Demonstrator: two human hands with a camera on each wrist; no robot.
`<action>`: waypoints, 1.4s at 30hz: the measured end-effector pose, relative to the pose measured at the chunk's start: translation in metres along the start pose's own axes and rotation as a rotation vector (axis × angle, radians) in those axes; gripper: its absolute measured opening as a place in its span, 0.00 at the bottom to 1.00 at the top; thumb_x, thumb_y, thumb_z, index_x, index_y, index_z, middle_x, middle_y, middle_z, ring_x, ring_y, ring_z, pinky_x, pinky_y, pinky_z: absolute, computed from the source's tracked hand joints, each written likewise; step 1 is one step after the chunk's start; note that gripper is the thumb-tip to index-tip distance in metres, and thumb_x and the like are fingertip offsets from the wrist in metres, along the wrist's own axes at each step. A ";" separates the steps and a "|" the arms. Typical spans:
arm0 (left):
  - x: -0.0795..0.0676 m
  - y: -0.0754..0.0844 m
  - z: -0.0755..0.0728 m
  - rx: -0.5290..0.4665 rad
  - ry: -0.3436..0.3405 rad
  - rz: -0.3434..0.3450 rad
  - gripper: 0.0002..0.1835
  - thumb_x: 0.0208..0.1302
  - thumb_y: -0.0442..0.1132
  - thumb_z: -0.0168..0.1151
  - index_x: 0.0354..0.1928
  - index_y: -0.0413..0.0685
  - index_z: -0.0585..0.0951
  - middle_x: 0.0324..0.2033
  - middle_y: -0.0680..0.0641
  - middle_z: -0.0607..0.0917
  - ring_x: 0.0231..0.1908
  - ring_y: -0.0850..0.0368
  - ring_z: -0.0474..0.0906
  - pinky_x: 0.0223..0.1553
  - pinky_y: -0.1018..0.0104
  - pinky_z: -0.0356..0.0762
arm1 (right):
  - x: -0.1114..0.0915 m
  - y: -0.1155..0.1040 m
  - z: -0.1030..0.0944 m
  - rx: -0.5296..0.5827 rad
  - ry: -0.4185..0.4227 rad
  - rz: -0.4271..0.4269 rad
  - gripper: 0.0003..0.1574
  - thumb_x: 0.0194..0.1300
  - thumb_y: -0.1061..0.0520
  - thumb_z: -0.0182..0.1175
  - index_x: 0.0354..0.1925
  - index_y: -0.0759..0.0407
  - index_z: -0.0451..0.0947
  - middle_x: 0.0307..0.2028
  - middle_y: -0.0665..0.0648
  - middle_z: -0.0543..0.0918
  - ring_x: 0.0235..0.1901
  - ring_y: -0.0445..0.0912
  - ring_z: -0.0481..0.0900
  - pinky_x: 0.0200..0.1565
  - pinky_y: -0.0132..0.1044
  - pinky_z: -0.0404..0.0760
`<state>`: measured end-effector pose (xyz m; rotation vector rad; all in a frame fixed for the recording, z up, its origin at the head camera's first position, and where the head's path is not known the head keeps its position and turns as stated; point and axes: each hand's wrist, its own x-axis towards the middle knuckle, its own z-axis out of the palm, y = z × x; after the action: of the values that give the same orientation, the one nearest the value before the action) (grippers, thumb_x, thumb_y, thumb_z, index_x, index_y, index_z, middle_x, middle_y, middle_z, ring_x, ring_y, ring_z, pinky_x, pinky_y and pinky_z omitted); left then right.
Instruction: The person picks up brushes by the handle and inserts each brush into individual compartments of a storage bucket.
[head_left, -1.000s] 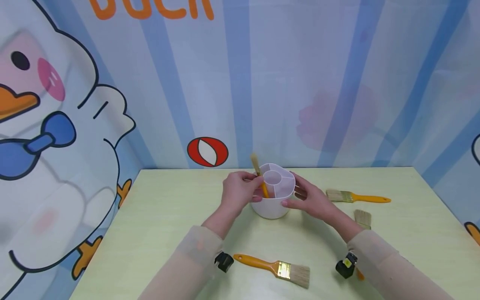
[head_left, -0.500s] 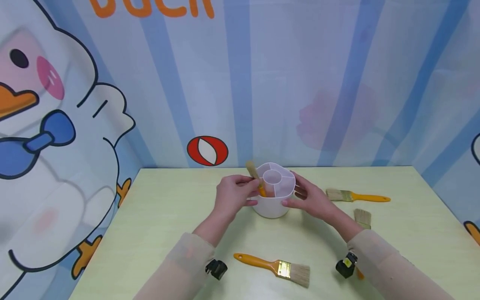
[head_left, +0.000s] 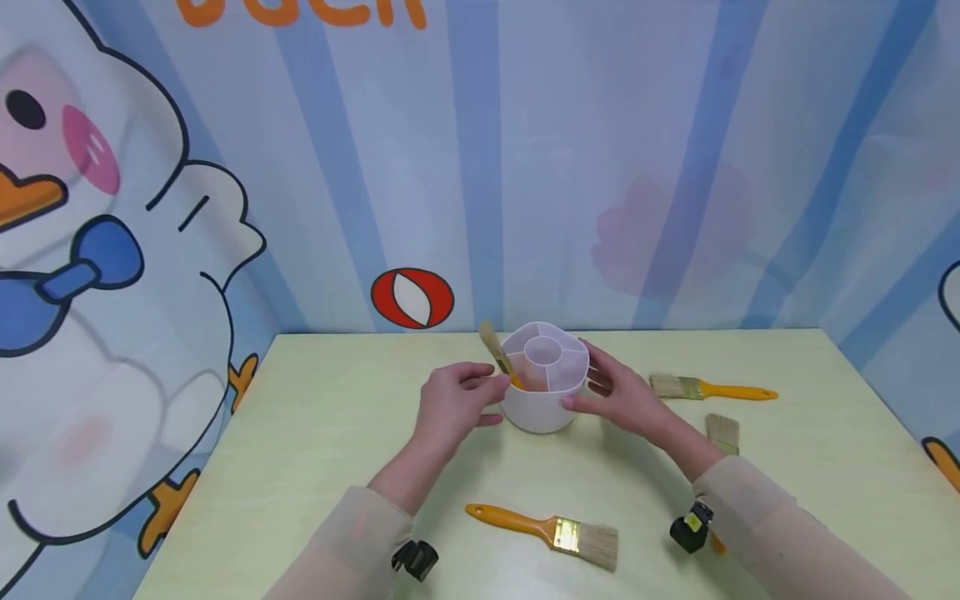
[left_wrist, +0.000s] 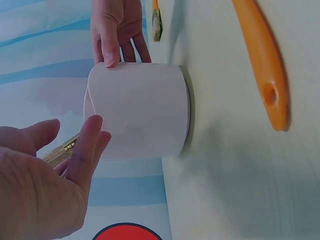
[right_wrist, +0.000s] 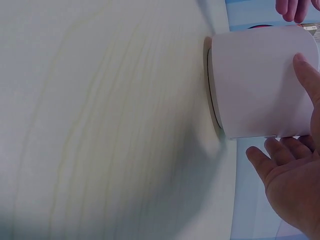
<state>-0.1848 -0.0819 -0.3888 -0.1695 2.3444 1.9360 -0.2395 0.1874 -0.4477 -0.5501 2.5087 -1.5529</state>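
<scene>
A white round desk organizer [head_left: 545, 410] with several compartments stands upright near the table's back edge. In its left compartment a paintbrush [head_left: 491, 343] leans outward to the left, bristles up and yellow handle down inside. My left hand [head_left: 453, 410] is just left of the organizer with relaxed fingers; in the left wrist view its thumb and fingers are spread apart around the brush, fingertips right at the rim. My right hand [head_left: 621, 397] holds the organizer's right side, thumb [right_wrist: 306, 75] on the front wall and fingers round the side.
One flat paintbrush [head_left: 551, 533] with an orange handle lies in front. At right lies another paintbrush [head_left: 712, 389], and a third paintbrush [head_left: 723, 433] is partly hidden under the right forearm. A printed duck backdrop [head_left: 555, 167] rises behind the table.
My left hand has let go of the paintbrush and drawn back to the left and slightly down. The brush now leans further left in the organizer. My right hand has stayed in place.
</scene>
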 end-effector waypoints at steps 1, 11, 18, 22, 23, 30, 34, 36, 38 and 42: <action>-0.001 -0.001 -0.001 0.010 -0.003 0.004 0.27 0.71 0.44 0.74 0.66 0.38 0.82 0.52 0.41 0.90 0.50 0.48 0.90 0.39 0.61 0.92 | 0.000 0.000 0.000 -0.001 0.001 0.002 0.62 0.67 0.53 0.77 0.85 0.61 0.51 0.80 0.69 0.63 0.76 0.68 0.65 0.72 0.57 0.72; -0.006 -0.015 -0.006 0.164 -0.032 0.073 0.30 0.70 0.46 0.75 0.69 0.41 0.80 0.59 0.39 0.87 0.53 0.45 0.90 0.42 0.60 0.92 | -0.001 -0.001 0.000 -0.002 0.000 0.019 0.62 0.67 0.53 0.77 0.85 0.61 0.51 0.81 0.69 0.61 0.77 0.67 0.64 0.72 0.57 0.71; -0.008 -0.016 -0.007 0.220 -0.039 0.093 0.30 0.71 0.46 0.74 0.70 0.41 0.80 0.61 0.39 0.87 0.54 0.44 0.90 0.46 0.58 0.92 | -0.004 -0.003 -0.001 0.009 0.002 0.007 0.61 0.68 0.54 0.76 0.85 0.62 0.51 0.81 0.70 0.61 0.77 0.68 0.64 0.72 0.57 0.71; -0.009 -0.019 -0.008 0.279 -0.033 0.112 0.30 0.70 0.46 0.75 0.70 0.43 0.81 0.62 0.40 0.87 0.57 0.44 0.88 0.51 0.55 0.90 | -0.005 -0.002 -0.001 0.003 0.004 0.010 0.61 0.68 0.54 0.76 0.85 0.61 0.51 0.81 0.70 0.61 0.77 0.68 0.64 0.72 0.57 0.71; -0.009 -0.020 -0.009 0.293 -0.030 0.119 0.30 0.69 0.46 0.75 0.70 0.43 0.81 0.62 0.41 0.87 0.57 0.44 0.88 0.52 0.55 0.90 | -0.005 -0.002 -0.001 -0.002 0.004 0.010 0.61 0.68 0.53 0.76 0.85 0.62 0.51 0.81 0.70 0.61 0.77 0.68 0.64 0.72 0.57 0.72; -0.010 -0.025 -0.010 0.312 -0.034 0.135 0.31 0.69 0.45 0.76 0.70 0.45 0.81 0.63 0.41 0.86 0.59 0.43 0.87 0.53 0.54 0.90 | -0.006 -0.002 -0.001 -0.008 0.011 0.028 0.62 0.68 0.51 0.76 0.85 0.60 0.51 0.81 0.68 0.60 0.78 0.67 0.64 0.71 0.56 0.72; -0.010 -0.027 -0.007 0.290 -0.042 0.129 0.32 0.69 0.45 0.76 0.71 0.44 0.80 0.64 0.40 0.85 0.60 0.43 0.87 0.53 0.54 0.90 | -0.007 -0.001 -0.001 -0.006 0.018 0.028 0.62 0.68 0.51 0.76 0.85 0.60 0.51 0.81 0.69 0.61 0.77 0.67 0.64 0.71 0.56 0.73; -0.009 -0.029 -0.005 0.281 -0.045 0.129 0.32 0.69 0.45 0.76 0.72 0.44 0.79 0.65 0.40 0.85 0.60 0.42 0.86 0.53 0.54 0.90 | -0.008 -0.001 -0.001 -0.011 0.022 0.028 0.62 0.68 0.51 0.76 0.85 0.60 0.52 0.81 0.69 0.61 0.77 0.67 0.64 0.71 0.56 0.73; -0.008 -0.031 -0.002 0.269 -0.043 0.125 0.33 0.69 0.46 0.76 0.72 0.44 0.79 0.65 0.40 0.84 0.60 0.42 0.86 0.53 0.54 0.90 | -0.008 -0.001 -0.001 -0.012 0.024 0.028 0.61 0.68 0.51 0.76 0.85 0.60 0.52 0.81 0.68 0.61 0.77 0.66 0.65 0.71 0.55 0.73; -0.007 -0.033 0.002 0.227 -0.033 0.115 0.33 0.69 0.46 0.76 0.73 0.44 0.78 0.66 0.40 0.84 0.61 0.41 0.85 0.53 0.54 0.89 | -0.010 -0.002 -0.001 -0.013 0.025 0.034 0.61 0.67 0.50 0.77 0.85 0.60 0.53 0.81 0.68 0.61 0.77 0.66 0.64 0.71 0.56 0.73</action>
<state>-0.1731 -0.0859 -0.4206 0.0154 2.5797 1.6851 -0.2299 0.1907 -0.4460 -0.4909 2.5344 -1.5418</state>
